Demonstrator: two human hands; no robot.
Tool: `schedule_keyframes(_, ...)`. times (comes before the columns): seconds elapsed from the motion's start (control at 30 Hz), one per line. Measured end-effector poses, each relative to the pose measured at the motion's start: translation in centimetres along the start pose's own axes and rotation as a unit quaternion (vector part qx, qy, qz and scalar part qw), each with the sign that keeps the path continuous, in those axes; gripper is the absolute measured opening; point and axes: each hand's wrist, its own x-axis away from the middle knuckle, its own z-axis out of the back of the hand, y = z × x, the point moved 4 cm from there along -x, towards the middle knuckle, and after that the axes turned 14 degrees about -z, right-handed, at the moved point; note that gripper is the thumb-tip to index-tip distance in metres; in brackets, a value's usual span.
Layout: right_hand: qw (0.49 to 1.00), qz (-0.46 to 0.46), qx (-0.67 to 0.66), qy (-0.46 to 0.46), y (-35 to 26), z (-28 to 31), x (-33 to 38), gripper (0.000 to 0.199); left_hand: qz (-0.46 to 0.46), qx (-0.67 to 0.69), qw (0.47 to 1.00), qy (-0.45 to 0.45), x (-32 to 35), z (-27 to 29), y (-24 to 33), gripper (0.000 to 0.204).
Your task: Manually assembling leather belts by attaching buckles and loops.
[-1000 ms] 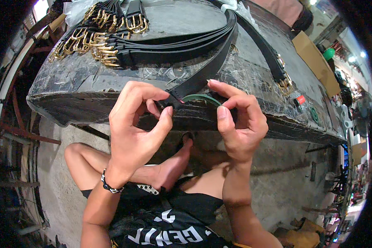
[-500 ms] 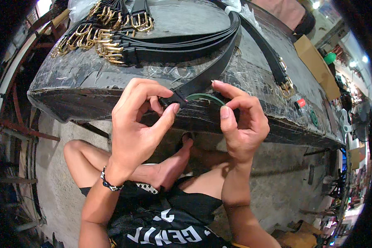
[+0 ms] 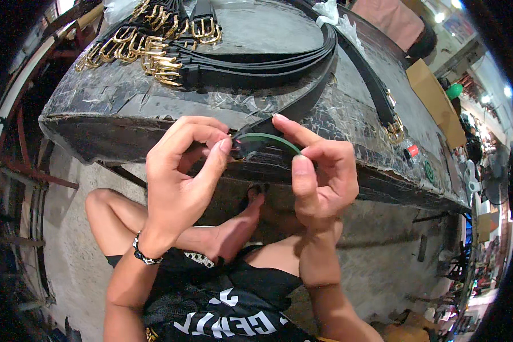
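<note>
My left hand (image 3: 180,168) is closed, thumb and forefinger pinching the near end of a black belt (image 3: 305,104). That belt slopes up and away to the right across the table edge. A thin green strip (image 3: 275,138) arches between my hands. Its left end meets the belt end at my left fingertips, where a small pinkish spot shows. The other end is pinched between the thumb and a finger of my right hand (image 3: 326,179), whose forefinger points up past the strip. Exactly how strip and belt join is hidden by my fingers.
Black belts with gold buckles (image 3: 165,65) lie heaped on the worn dark table (image 3: 119,94). More belts (image 3: 373,85) hang toward its right side. A bottle with a red label (image 3: 410,152), a green coil (image 3: 428,171) and a cardboard piece (image 3: 436,102) are at the right. My legs are below the edge.
Both hands have shifted slightly left and down. The belt end has turned in my left fingers, and the green strip now tilts more downward to the right.
</note>
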Motion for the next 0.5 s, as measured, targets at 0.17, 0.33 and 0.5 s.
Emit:
schedule_keyframes(0.17, 0.994, 0.058, 0.097, -0.001, -0.1, -0.1, -0.1, 0.016, 0.016, -0.014, 1.000, 0.005, 0.4, 1.3, 0.4, 0.005)
schedule_keyframes(0.33, 0.996, 0.054, 0.077, 0.000, 0.1, -0.3, 0.0, 0.015, -0.037, -0.058, 0.998, -0.010, 0.3, 1.5, 1.0, 0.006)
schedule_keyframes(0.5, 0.998, 0.029, 0.048, 0.010, 0.3, -0.4, 0.0, 0.015, -0.051, -0.063, 0.997, -0.005, 0.3, 1.5, 1.2, 0.007)
